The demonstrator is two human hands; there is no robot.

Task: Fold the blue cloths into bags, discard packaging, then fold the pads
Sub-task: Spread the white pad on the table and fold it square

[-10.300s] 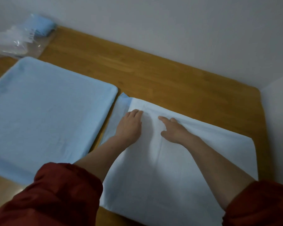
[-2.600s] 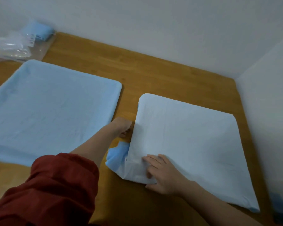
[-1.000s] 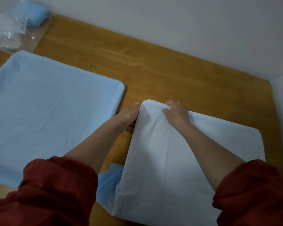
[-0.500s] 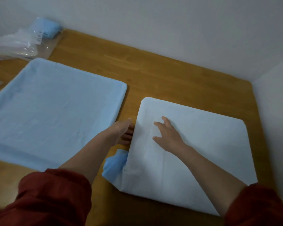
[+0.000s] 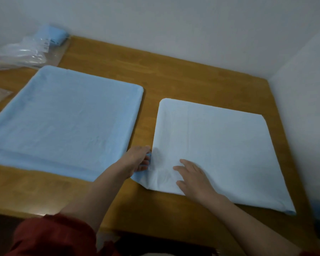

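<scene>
Wooden table (image 5: 183,78) fills most of the head camera's view, with pale walls behind it and on the right.

Two pads lie on the table. A big blue pad (image 5: 67,121) lies flat on the left side. A white pad (image 5: 216,150) lies on the right side, folded over, so its white side faces up. A gap of bare wood runs between the two pads, so they do not touch.

The person's left hand (image 5: 137,160) is at the near left corner of the white pad. Its fingers curl around a little blue flap (image 5: 139,177) that sticks out from under the white part. The fingers seem to pinch that flap, but the fingertips are partly hidden, so the grip is hard to see well.

The right hand (image 5: 192,177) lies flat on top of the white pad, close to the near edge. Its fingers are spread out and point to the left. It presses down and holds nothing.

Both arms are bare, and a red sleeve (image 5: 52,235) shows at the bottom left.

Far back on the left, clear plastic bags (image 5: 24,54) lie on the table. A small folded blue cloth (image 5: 51,35) sits in the corner, touching the bags.
</scene>
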